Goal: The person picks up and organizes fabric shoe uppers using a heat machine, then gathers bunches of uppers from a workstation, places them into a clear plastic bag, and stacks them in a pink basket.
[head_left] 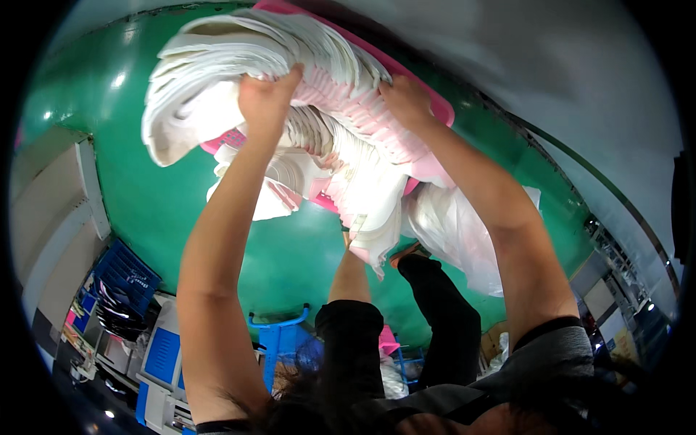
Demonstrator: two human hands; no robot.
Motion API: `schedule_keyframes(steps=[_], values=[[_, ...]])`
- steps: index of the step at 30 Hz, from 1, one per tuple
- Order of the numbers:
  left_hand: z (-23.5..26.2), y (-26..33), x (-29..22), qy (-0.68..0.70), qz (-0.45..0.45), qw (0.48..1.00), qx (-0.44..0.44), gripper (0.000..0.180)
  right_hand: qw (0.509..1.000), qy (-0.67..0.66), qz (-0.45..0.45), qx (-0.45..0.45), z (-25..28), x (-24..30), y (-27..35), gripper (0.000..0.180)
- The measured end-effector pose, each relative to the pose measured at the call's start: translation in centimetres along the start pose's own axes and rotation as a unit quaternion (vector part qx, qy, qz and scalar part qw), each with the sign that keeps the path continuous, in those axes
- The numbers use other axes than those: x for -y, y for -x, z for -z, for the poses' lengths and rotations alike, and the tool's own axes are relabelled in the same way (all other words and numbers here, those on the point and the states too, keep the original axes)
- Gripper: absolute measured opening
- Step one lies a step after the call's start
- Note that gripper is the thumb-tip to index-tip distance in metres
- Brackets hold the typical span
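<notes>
A long, curved stack of thin white and pale pink sheet-like pieces (217,58) spans the upper middle of the view, its left end bending downward. My left hand (262,105) is closed around the stack near its middle, thumb on top. Toward its right part my right hand (407,101) grips the same stack, fingers partly hidden behind it. Beneath lies a pink plastic basket (441,109), mostly covered. A second row of similar white and pink pieces (362,174) hangs over the basket's near side, toward my legs. What exactly the pieces are, I cannot tell.
Loose white pieces (279,192) lie left of the hanging row. A clear plastic bag (460,232) is at its right, near my foot. Behind me stand a blue stool (279,337) and a blue crate (127,268). A grey-white wall (580,72) borders the green floor (123,174).
</notes>
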State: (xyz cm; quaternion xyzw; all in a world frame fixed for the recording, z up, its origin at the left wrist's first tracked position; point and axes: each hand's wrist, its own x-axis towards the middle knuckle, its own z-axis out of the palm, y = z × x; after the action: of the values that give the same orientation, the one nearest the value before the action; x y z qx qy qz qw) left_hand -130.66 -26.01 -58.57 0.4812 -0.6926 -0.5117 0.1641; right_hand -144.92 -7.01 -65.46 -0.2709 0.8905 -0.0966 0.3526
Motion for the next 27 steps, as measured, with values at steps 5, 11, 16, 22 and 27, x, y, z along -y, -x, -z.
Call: schedule_keyframes(steps=[5, 11, 16, 22, 27], values=[[6.2, 2.3, -9.6, 0.058, -0.086, 0.993, -0.052, 0.041, 0.991, -0.102, 0.026, -0.081, 4.7, 7.1, 3.3, 0.036], [11.2, 9.8, -18.1, 0.017, -0.121, 0.978, -0.166, 0.036, 0.946, -0.219, 0.174, -0.165, 12.7, 11.9, 9.4, 0.031], [12.8, 18.0, -22.9, -0.012, -0.106, 0.965, -0.241, 0.028, 0.930, -0.184, 0.241, -0.208, 18.0, 11.2, 16.1, 0.030], [5.0, 27.6, -24.3, 0.006, -0.011, 0.987, -0.160, 0.028, 0.969, -0.096, 0.153, -0.170, 24.1, -1.7, 26.2, 0.030], [-5.1, 36.2, -30.8, 0.071, -0.039, 0.995, -0.050, 0.018, 0.955, -0.063, 0.094, -0.274, 30.9, -13.9, 37.7, 0.030]])
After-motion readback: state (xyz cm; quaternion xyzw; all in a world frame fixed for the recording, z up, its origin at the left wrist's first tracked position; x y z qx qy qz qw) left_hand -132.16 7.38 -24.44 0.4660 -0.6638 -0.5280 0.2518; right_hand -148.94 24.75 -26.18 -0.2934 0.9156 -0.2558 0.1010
